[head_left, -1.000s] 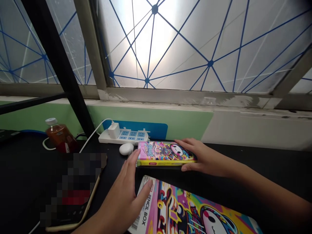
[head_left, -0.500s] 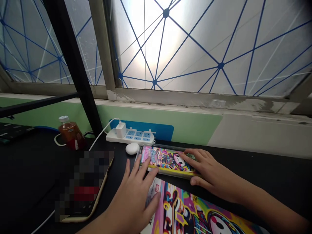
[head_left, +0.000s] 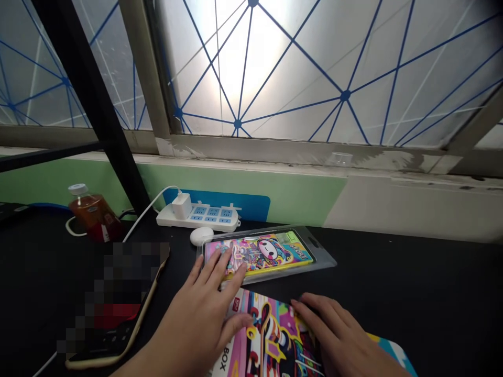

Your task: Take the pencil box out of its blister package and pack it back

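Note:
My left hand (head_left: 208, 306) lies with fingers spread, its fingertips on the near left part of a colourful cartoon-printed package (head_left: 255, 256) in a clear plastic sleeve with a hang hole at its right end. Below it lies a larger box (head_left: 271, 335) with similar bright cartoon print and the letters BOX on its left edge. My left thumb reaches over this box. My right hand (head_left: 334, 330) rests on the box's upper right part, its fingers extended and close together. The hand and forearm hide part of the box's right side.
A phone (head_left: 118, 314) with a blurred screen lies at left. Behind it stand a bottle of reddish drink (head_left: 96, 214) and a white power strip (head_left: 204, 217) with a plugged-in charger (head_left: 181, 205). A white rounded case (head_left: 201, 236) touches the package. A black post (head_left: 98, 115) rises at left.
My right hand has left the sleeved package and moved down onto the larger box, uncovering the package's right end. My left hand stays on the package. The view has shifted slightly.

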Available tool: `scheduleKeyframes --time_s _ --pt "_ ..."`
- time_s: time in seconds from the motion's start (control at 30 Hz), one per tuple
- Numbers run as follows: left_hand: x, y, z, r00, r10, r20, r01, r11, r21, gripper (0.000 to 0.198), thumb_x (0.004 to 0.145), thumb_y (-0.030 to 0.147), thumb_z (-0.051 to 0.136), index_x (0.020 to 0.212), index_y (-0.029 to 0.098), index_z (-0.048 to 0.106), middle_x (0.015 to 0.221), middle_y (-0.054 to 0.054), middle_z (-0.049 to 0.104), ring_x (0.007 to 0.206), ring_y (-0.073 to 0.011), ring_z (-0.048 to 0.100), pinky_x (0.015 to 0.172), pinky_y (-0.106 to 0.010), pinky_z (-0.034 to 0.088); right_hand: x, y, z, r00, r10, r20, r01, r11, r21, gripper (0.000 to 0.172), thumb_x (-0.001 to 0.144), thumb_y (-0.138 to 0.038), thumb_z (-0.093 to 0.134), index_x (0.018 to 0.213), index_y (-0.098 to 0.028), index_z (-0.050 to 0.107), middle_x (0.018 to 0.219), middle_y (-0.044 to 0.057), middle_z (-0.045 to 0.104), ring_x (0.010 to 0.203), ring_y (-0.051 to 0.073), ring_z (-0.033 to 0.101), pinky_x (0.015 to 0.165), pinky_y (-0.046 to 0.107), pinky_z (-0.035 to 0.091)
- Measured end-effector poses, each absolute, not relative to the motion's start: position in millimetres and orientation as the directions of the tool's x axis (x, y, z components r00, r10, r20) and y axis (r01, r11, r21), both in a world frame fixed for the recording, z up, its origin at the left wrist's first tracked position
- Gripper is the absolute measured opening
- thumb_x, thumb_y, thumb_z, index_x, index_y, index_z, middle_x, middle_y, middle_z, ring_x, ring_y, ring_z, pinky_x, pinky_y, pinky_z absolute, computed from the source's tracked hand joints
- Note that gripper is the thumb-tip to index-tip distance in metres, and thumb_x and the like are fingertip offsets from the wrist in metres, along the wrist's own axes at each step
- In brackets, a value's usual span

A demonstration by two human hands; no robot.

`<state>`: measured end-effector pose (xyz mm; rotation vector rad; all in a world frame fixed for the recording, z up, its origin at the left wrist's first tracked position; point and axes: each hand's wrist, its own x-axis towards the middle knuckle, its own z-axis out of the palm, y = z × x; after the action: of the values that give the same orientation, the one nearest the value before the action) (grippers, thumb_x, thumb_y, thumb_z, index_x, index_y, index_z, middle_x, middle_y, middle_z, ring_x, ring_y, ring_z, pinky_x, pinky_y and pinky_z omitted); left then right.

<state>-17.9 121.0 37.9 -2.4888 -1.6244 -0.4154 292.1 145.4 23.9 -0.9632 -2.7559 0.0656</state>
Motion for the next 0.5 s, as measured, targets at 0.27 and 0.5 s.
scheduleKeyframes --time_s 0.27,0.5 --pt "-25.2 125.7 39.6 0.310 0.907 0.286 0.932 -0.350 0.098 0.049 0.105 0.055 0.043 0.125 0.020 0.072 0.159 -0.018 0.048 0.144 -0.0465 0.045 0.107 -0.068 0.047 276.0 146.8 34.0 -0.523 0.839 0.149 0.782 0.542 -0.308 0.039 0.095 -0.060 0.055 0.081 -0.024 0.056 0.086 0.011 0.067 0.074 0.027 0.065 0.064 0.045 0.058" --pt "-26.0 125.6 30.9 0.380 0.812 0.443 0.915 -0.402 -0.049 0.063 0.102 0.061 0.045 0.146 0.019 0.059 0.152 -0.021 0.054 0.137 -0.0475 0.053 0.097 -0.066 0.056 306.9 146.0 79.4 -0.580 0.814 -0.024 0.758 0.528 -0.383 0.040 0.095 -0.067 0.055 0.097 -0.028 0.062 0.084 0.005 0.072 0.073 0.024 0.068 0.064 0.034 0.051"
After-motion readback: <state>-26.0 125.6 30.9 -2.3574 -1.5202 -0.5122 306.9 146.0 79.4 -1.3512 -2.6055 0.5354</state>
